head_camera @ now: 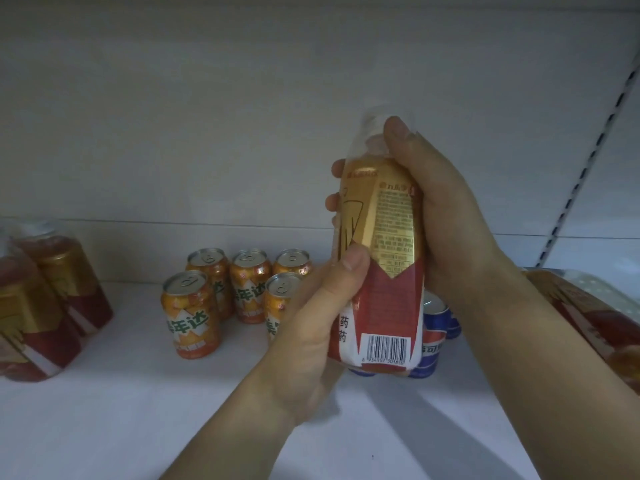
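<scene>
I hold a gold-and-red bottle (pixel 384 258) upright above the white shelf (pixel 138 410), its barcode side facing me and its clear cap at the top. My right hand (pixel 446 216) wraps the upper half from the right, thumb up on the neck and fingertips showing on the left side. My left hand (pixel 322 323) grips the lower half from the left, thumb across the label.
Several orange soda cans (pixel 194 317) stand in a group at mid-shelf. Blue cola cans (pixel 436 327) sit just behind the held bottle. Similar red-and-gold bottles stand at the left edge (pixel 45 306); another lies at the right edge (pixel 588 313). A slotted shelf upright (pixel 588 161) rises at the right.
</scene>
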Motion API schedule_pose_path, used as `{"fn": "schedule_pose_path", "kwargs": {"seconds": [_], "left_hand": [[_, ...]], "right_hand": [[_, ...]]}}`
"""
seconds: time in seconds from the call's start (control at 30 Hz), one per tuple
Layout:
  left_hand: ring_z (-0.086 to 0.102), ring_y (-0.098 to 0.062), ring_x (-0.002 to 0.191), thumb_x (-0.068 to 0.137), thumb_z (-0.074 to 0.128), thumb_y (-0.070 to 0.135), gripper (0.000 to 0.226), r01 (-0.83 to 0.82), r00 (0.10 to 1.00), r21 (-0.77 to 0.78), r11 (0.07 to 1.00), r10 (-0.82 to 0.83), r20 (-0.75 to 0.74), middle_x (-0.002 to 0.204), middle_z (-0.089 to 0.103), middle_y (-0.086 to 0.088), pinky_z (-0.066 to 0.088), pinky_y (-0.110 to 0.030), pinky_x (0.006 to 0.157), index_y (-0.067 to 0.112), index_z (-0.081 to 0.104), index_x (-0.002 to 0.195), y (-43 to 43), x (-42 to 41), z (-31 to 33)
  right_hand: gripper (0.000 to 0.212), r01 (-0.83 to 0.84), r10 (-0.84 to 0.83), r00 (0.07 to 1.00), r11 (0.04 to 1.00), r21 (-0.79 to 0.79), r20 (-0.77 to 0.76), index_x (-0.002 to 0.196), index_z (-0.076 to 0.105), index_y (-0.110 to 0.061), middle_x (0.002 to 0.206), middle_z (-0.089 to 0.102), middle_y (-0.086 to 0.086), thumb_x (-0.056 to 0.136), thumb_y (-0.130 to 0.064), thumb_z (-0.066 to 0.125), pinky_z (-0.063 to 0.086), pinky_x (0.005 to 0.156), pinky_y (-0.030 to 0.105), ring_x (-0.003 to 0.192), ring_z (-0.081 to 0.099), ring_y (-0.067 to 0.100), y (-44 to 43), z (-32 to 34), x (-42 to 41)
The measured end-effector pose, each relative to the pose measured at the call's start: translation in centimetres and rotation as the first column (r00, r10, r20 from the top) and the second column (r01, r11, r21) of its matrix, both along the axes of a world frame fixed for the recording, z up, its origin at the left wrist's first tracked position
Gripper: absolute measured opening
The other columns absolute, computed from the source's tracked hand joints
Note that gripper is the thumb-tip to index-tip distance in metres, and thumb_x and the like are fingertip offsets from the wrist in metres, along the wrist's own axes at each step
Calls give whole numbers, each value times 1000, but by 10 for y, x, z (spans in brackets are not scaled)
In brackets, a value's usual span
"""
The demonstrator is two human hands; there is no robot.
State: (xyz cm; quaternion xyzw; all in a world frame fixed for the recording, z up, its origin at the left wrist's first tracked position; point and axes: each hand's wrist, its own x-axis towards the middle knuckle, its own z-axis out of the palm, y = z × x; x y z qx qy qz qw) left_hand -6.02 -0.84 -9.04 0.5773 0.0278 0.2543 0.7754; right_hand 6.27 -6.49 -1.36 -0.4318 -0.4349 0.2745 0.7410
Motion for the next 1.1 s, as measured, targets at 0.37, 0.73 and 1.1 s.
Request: {"fn": "schedule_pose_path", "kwargs": {"seconds": [0.37,0.73,1.1], "left_hand": [[74,-28,98,86,45,59,53,-74,997,-222,972,72,-18,113,76,-11,61,-40,76,25,77,111,-3,5,5],[74,-33,100,89,42,59,54,-191,981,-212,959,180,-67,110,76,-13,58,-45,88,24,74,115,3,5,1],[77,-18,91,81,53,59,36,-329,944,143,933,326,49,99,79,1,63,-36,79,35,77,95,5,2,2]], "right_hand": [[40,89,-87,996,993,-72,34,118,62,-17,125,68,25,93,-47,65,60,92,54,110,70,46,3,-8,6],[43,100,-86,987,990,-104,134,130,60,-15,115,73,12,101,-48,57,60,92,49,104,75,31,6,-10,6],[48,71,-62,987,996,-62,148,132,61,-19,121,73,9,98,-52,53,57,100,48,113,72,28,5,-11,10]]}}
